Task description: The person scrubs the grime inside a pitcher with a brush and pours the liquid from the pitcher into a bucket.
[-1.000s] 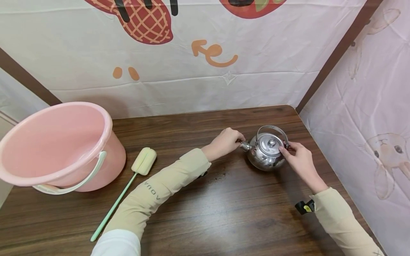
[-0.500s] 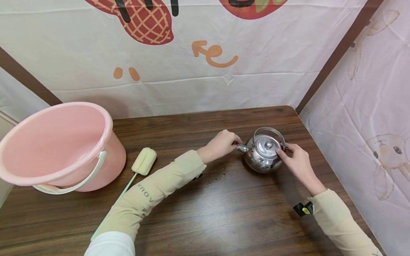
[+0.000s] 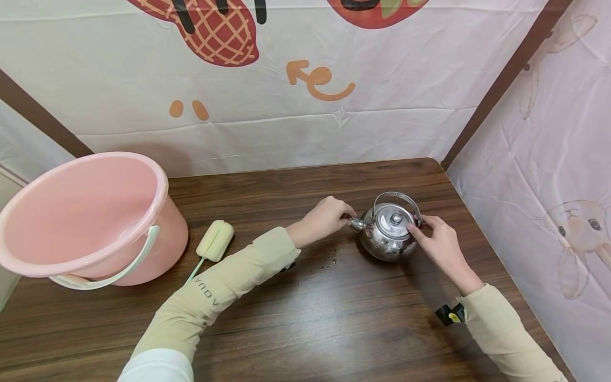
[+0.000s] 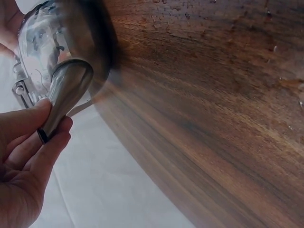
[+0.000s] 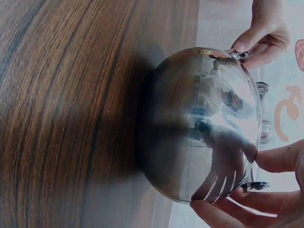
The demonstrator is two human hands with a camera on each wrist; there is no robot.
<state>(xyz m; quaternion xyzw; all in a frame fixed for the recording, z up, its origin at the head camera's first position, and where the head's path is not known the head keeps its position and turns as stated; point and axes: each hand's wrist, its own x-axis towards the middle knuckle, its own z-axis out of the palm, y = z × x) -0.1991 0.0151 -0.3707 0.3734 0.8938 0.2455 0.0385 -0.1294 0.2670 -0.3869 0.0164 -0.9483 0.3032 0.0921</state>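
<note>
Head view: the left hand (image 3: 323, 220) pinches the spout (image 3: 356, 225) of a shiny kettle (image 3: 389, 244), and the right hand (image 3: 443, 248) holds its other side. The kettle is upright, toward the back right of the brown worktop (image 3: 324, 318). Farther left are a yellow sponge (image 3: 215, 241) on a green stick (image 3: 194, 270) and a big pink bucket (image 3: 95, 212).

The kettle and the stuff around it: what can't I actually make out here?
- Inside of the kettle, all views: hidden by its lid.
- Lower stick of the sponge brush, head view: covered by the left sleeve.
- Most of the right hand, left wrist view: cut off at the top left.
- Kettle reflections, right wrist view: too distorted.
</note>
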